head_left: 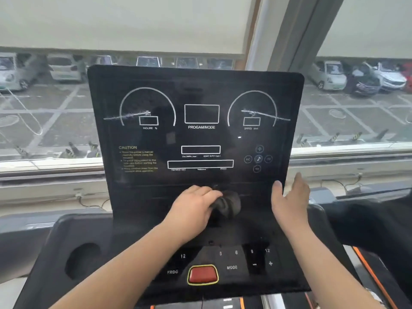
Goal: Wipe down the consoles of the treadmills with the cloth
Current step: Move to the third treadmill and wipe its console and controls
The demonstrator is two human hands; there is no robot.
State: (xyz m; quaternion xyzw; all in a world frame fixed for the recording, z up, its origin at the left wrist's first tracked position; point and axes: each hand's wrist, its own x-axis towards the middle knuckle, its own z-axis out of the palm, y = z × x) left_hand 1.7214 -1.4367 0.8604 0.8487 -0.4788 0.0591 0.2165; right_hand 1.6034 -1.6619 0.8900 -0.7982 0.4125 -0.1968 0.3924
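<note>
A black treadmill console (196, 134) stands upright in front of me, printed with white dial outlines, display boxes and a yellow caution text. My left hand (194, 204) grips a bunched dark cloth (229, 205) and holds it against the lower middle of the console, just below the display panel. My right hand (289, 199) is at the console's lower right edge, fingers straight and pointing up, thumb lying against the panel's front. It holds nothing.
Below the hands lies the button panel with a red stop button (202, 274) and number keys. A round cup holder (83, 260) is sunk into the left tray. A windowsill (51, 166) and window run behind; a second treadmill's orange-trimmed frame (374, 277) sits at right.
</note>
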